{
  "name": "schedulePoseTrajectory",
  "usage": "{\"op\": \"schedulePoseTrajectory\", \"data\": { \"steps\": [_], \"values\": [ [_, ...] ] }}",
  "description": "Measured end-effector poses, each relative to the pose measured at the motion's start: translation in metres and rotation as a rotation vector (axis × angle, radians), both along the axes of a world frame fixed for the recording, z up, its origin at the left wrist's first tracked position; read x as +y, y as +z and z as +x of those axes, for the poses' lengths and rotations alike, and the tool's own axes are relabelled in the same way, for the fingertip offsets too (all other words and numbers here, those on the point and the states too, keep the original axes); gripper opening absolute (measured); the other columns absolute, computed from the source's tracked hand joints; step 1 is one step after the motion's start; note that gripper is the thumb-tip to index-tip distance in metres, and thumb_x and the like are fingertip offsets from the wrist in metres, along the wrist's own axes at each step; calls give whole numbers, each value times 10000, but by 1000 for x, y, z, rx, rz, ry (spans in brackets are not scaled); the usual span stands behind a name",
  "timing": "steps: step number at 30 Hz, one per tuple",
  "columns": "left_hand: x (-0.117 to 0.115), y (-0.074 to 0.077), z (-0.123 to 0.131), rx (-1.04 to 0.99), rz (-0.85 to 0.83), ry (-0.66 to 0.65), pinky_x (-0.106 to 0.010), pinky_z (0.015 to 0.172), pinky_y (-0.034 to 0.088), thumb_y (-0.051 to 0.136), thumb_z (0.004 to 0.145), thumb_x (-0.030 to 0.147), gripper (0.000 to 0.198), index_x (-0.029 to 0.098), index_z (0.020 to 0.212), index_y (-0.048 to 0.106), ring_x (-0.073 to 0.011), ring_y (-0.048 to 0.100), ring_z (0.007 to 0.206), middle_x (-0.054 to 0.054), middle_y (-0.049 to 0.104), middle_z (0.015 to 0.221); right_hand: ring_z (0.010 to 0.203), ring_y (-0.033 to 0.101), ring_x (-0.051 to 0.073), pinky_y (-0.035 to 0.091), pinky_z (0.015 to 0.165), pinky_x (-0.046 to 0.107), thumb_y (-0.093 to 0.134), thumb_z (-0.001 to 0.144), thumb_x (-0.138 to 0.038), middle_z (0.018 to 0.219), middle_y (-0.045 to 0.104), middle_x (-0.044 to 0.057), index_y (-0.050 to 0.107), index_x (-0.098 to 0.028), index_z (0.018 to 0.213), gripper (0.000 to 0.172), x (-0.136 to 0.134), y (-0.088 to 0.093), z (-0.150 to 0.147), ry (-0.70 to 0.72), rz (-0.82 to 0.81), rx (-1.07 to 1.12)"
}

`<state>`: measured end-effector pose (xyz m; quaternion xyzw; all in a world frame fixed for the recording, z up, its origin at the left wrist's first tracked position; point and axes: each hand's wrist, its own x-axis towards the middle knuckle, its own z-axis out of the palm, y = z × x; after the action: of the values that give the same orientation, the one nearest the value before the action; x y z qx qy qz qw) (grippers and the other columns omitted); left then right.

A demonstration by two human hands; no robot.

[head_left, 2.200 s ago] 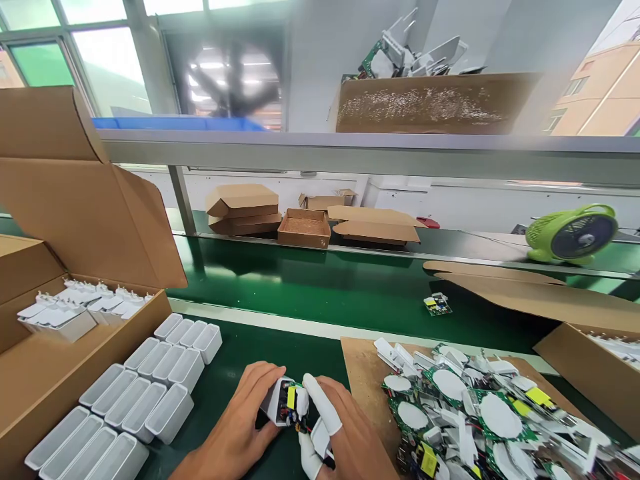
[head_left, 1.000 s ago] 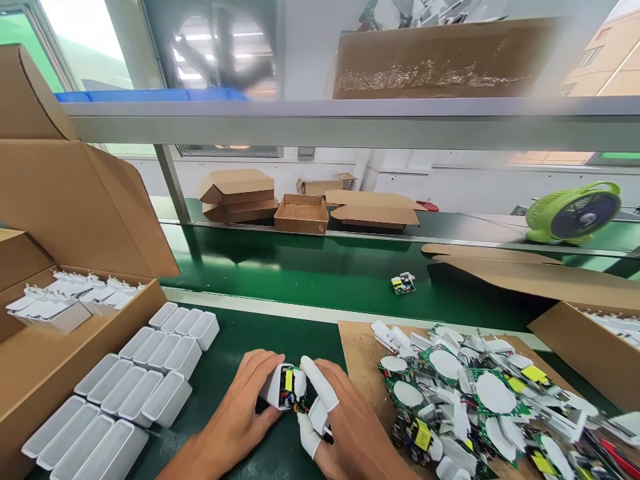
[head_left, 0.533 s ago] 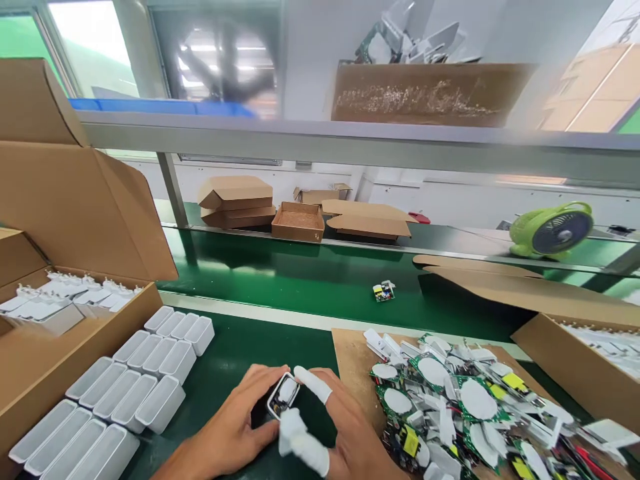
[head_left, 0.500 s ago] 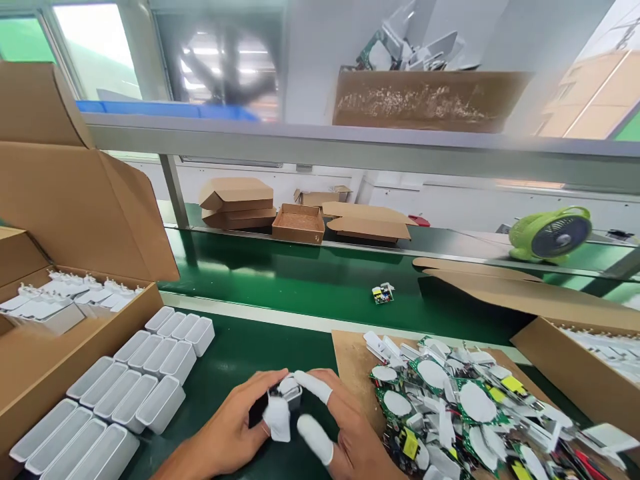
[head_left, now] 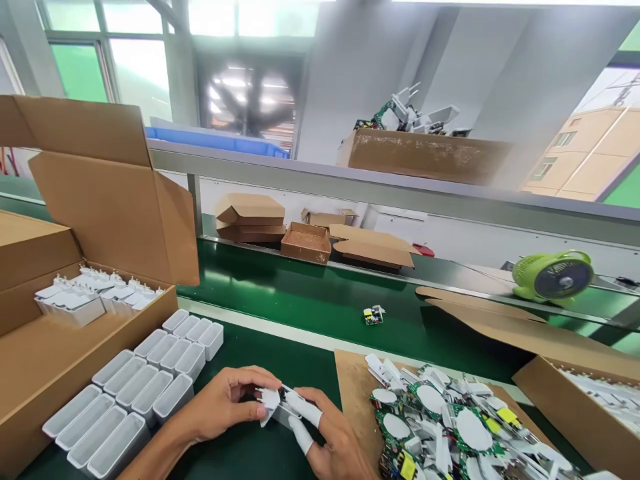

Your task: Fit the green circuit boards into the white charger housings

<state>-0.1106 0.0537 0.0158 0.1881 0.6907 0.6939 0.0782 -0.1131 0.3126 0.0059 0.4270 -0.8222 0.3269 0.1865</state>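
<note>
My left hand [head_left: 225,407] pinches a small white plastic piece [head_left: 269,404] between thumb and fingertips. Against it, a white plastic housing with a dark opening [head_left: 284,415] is gripped by my right hand [head_left: 333,433], whose thumb and forefinger wear white finger cots. Piece and housing touch; whether they are joined I cannot tell. Left of my hands stand rows of open white plastic cases [head_left: 133,380]. To the right, a heap of green circuit boards with white discs and white plastic parts [head_left: 440,420] lies on a cardboard sheet [head_left: 350,373].
An open carton [head_left: 150,317] at left holds white parts; another carton [head_left: 565,393] stands at right. One small circuit board [head_left: 373,315] lies on the green bench. Behind are flat cardboard boxes [head_left: 305,241], a green fan [head_left: 553,277] and an overhead shelf [head_left: 320,172].
The view has tilted, so the background sits lower. My right fingers have closed from beside the white housing onto it. The held parts have turned in my hands.
</note>
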Motion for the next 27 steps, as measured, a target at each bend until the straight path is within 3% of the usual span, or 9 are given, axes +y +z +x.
{"op": "schedulePoseTrajectory", "data": {
  "steps": [4,7,9,11,15,18,20,23,27],
  "values": [
    [24,0,-4,3,-134,221,-351,725,589,670,857,716,594,146,997,762,-225,722,787,-91,773,906,1123,747,245,646,958,334,483,891,-17,1398,633,175,657,-183,1267,447,4,-13,0,-26,59,95],
    [44,8,-8,53,-283,358,-307,641,516,597,923,490,343,163,908,700,-194,647,683,-36,695,765,1160,733,302,659,934,389,520,809,-6,1626,421,230,694,-152,1043,326,8,-24,0,-76,159,114],
    [55,16,-9,112,-409,426,-309,658,472,630,870,335,162,183,828,667,-203,630,699,-26,665,760,1151,737,318,667,909,410,552,782,-14,1644,408,217,684,-165,1034,322,10,-30,-2,-97,234,93],
    [63,24,-10,173,-527,453,-325,690,447,643,820,228,54,192,780,650,-220,636,719,-33,664,792,1114,754,305,673,881,399,556,778,-27,1587,484,205,669,-182,1138,408,12,-32,-4,-97,283,76],
    [74,31,-12,248,-666,424,-343,700,447,618,823,152,91,185,761,675,-257,675,723,-65,689,813,1145,747,321,665,898,405,513,775,-31,1581,469,237,641,-180,1204,471,14,-31,-8,-69,272,107],
    [70,31,-13,283,-654,381,-339,705,477,599,887,194,171,188,759,712,-254,690,724,-63,701,785,1117,750,318,663,904,402,503,749,-23,1439,596,205,629,-193,1262,555,12,-25,-8,-33,234,120],
    [61,28,-11,298,-595,387,-318,729,507,550,978,293,245,202,893,761,-229,699,757,-47,717,817,1042,763,289,669,863,368,495,794,-21,1303,667,170,615,-212,1335,587,8,-17,-7,-9,189,128],
    [42,17,-5,290,-484,493,-294,747,535,409,1073,430,415,192,1164,736,-199,693,793,-47,721,900,974,768,234,659,839,304,505,929,-42,1204,700,127,586,-258,1413,536,2,1,-4,3,110,135],
    [23,-1,3,276,-266,670,-282,653,519,458,1065,521,437,189,1106,740,-179,643,695,-22,686,829,1025,759,232,644,873,292,560,951,-37,1199,705,118,559,-277,1437,542,-4,19,-4,9,-15,183]
  ]
}}
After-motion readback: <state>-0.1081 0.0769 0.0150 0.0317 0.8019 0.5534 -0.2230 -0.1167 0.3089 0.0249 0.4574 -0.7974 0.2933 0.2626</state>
